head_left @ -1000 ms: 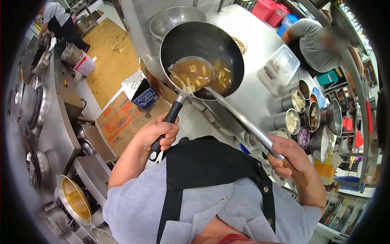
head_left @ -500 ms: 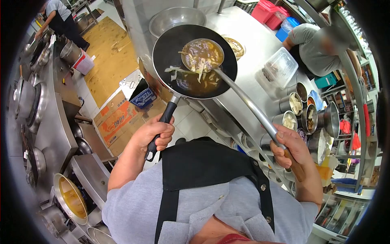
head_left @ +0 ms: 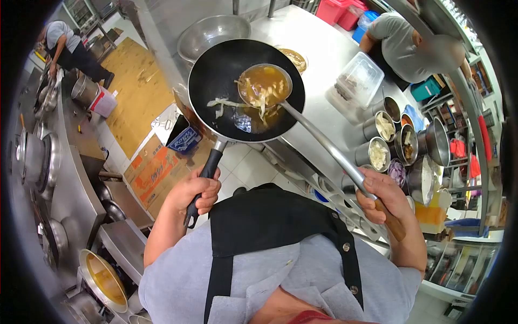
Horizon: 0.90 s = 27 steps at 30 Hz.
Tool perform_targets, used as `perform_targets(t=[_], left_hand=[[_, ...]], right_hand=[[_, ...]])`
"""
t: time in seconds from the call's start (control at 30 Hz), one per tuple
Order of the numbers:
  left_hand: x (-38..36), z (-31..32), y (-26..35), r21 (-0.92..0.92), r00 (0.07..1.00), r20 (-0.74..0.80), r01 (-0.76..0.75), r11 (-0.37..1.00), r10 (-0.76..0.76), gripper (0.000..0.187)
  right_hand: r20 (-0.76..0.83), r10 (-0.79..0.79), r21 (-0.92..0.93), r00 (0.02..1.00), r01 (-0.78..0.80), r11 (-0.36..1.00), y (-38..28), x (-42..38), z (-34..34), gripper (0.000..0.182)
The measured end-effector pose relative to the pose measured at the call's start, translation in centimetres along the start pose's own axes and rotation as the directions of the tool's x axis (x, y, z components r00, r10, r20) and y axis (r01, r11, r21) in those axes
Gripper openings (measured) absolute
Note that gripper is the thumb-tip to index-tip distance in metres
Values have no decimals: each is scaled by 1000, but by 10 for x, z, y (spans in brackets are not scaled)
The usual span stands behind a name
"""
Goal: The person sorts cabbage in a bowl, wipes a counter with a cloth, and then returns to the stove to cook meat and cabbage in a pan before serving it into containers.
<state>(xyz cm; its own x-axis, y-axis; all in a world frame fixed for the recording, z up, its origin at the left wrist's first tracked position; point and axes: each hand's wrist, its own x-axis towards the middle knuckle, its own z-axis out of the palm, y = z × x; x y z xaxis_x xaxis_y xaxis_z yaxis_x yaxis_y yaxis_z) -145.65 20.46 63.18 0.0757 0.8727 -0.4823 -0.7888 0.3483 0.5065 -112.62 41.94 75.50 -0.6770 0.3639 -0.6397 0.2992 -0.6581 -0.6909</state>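
Note:
My left hand (head_left: 198, 190) is wrapped round the black handle of a dark frying pan (head_left: 216, 70), held up in front of me. Over the pan is the bowl of a ladle (head_left: 329, 144), full of brown broth with pale shreds in it. Its long metal shaft runs down to a wooden grip, which my right hand (head_left: 382, 197) holds. A little broth (head_left: 249, 121) lies in the pan's near part, and pale strips hang from the ladle's rim. Just past the pan's far right edge, a bowl of similar brown soup (head_left: 294, 58) stands on the counter, partly hidden.
A metal basin (head_left: 210, 40) sits behind the pan. Along the right of the steel counter (head_left: 318, 75) stand a clear plastic box (head_left: 360, 81) and several metal pots of ingredients (head_left: 377, 154). One co-worker (head_left: 404, 46) is across the counter, another (head_left: 67, 46) by the stoves at left.
The pan and ladle have shifted slightly left in view. Less broth shows in the pan, while the ladle looks fuller. Both hands keep their hold. The co-worker at left shows more fully.

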Motion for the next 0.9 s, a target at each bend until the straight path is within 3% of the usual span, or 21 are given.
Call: perform_targets(t=[0.17,0.3,0.53,0.9], left_hand=[[-8,13,-5,55,998,-24,64,996,-63,24],[-6,4,-11,-13,989,85,124,992,-122,21],[-2,21,-6,-10,987,25,159,987,-158,21],[43,55,10,-32,990,142,27,999,-23,18]], right_hand=[[-47,42,38,998,-40,998,7,-16,-8,47],[-33,89,75,995,-87,993,14,-27,-10,47],[-23,82,100,996,-80,992,19,-47,-10,48],[-88,-41,52,995,46,998,-25,-64,-21,45]])
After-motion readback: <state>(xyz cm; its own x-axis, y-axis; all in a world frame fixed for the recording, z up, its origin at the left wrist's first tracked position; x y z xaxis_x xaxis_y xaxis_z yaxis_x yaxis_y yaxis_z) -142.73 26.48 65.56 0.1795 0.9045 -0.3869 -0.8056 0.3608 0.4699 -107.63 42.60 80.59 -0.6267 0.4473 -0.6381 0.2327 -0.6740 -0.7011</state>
